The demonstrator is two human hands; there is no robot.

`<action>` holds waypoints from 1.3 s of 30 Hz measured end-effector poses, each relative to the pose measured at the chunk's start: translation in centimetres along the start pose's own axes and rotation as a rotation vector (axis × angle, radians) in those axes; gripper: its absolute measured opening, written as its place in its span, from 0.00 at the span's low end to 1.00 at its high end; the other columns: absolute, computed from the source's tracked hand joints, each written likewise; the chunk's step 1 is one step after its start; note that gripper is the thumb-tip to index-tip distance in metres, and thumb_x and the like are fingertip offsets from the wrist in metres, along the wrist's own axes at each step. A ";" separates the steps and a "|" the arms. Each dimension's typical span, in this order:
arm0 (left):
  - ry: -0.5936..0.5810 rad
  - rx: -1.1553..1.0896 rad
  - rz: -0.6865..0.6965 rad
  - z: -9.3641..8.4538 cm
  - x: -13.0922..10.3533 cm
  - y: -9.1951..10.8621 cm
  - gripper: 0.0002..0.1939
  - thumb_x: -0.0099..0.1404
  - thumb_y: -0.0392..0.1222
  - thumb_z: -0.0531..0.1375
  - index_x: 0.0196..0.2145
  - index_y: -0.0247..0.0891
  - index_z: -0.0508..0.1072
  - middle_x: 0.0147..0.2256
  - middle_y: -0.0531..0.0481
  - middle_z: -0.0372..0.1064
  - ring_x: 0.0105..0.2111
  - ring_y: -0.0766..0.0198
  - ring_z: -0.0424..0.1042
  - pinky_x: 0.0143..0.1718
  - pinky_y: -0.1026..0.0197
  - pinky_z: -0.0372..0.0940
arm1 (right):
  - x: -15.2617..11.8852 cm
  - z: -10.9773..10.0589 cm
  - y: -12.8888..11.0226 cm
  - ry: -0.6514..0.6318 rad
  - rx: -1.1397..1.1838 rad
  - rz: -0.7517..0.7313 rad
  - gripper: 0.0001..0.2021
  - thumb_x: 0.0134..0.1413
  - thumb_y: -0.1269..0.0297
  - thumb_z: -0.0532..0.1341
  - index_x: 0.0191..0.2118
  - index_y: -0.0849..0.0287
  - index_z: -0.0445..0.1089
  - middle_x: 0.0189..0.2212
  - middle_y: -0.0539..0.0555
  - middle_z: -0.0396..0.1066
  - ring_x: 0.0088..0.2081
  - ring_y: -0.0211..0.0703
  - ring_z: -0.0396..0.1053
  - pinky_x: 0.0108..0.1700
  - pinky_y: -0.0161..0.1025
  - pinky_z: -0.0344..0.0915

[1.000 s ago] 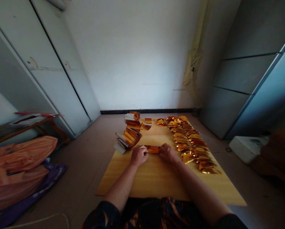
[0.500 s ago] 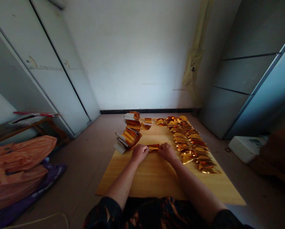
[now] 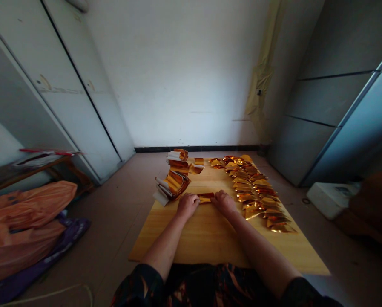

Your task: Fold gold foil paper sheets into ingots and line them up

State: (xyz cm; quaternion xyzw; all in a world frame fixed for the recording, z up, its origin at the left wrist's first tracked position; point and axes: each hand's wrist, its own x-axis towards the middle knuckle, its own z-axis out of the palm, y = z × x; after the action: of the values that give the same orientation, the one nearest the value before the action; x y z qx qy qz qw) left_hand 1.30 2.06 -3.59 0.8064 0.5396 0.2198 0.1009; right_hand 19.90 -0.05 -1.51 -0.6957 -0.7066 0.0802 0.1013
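Observation:
Between my hands, low over the wooden board, is a sheet of gold foil paper (image 3: 206, 198). My left hand (image 3: 188, 205) is closed on its left end, and my right hand (image 3: 224, 203) grips its right end; some fingertips are hidden. Close by on the left lies a stack of gold foil sheets (image 3: 175, 182) with pale backs, curled up at the edges. Along the right side run rows of folded gold foil pieces (image 3: 243, 187), overlapping one another.
The wooden board (image 3: 210, 243) stretches out in front of me. Another foil stack (image 3: 178, 164) and loose sheets lie at its far left. Grey cabinets (image 3: 82, 98) stand left, a refrigerator (image 3: 318, 106) right, with a white box (image 3: 326, 198) beside it. Orange bags (image 3: 31, 213) lie on the left.
Both hands stay in nearly the same place. The fingers of my right hand have shifted slightly at the sheet's right end, and the foil looks a little flatter.

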 end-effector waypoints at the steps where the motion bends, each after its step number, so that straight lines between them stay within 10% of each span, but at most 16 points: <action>1: 0.004 -0.005 -0.003 0.1 0.0 0.0 0.08 0.61 0.38 0.57 0.31 0.40 0.76 0.34 0.50 0.75 0.37 0.63 0.67 0.41 0.63 0.58 | 0.0 0.0 0.0 -0.001 -0.012 -0.005 0.14 0.59 0.56 0.53 0.39 0.59 0.72 0.41 0.58 0.69 0.40 0.43 0.68 0.38 0.34 0.59; 29: 0.044 0.264 -0.020 0.1 -0.8 1.4 0.08 0.62 0.35 0.53 0.34 0.40 0.72 0.37 0.45 0.67 0.42 0.57 0.63 0.41 0.59 0.56 | 0.4 -0.1 -1.1 0.019 -0.049 0.020 0.11 0.56 0.60 0.56 0.43 0.55 0.68 0.43 0.56 0.68 0.42 0.43 0.69 0.36 0.34 0.61; 39: -0.115 0.218 -0.106 -0.3 -0.2 2.0 0.09 0.61 0.33 0.52 0.36 0.41 0.71 0.38 0.50 0.71 0.39 0.64 0.69 0.38 0.63 0.58 | 0.5 0.1 -2.1 -0.035 -0.018 0.009 0.11 0.58 0.64 0.51 0.41 0.56 0.69 0.40 0.56 0.72 0.39 0.43 0.71 0.35 0.35 0.60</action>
State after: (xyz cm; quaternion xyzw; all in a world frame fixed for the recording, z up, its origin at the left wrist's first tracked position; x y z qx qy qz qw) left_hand 2.76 1.02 -2.57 0.7942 0.5955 0.1077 0.0549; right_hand 17.85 0.37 -1.08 -0.6983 -0.7058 0.0864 0.0820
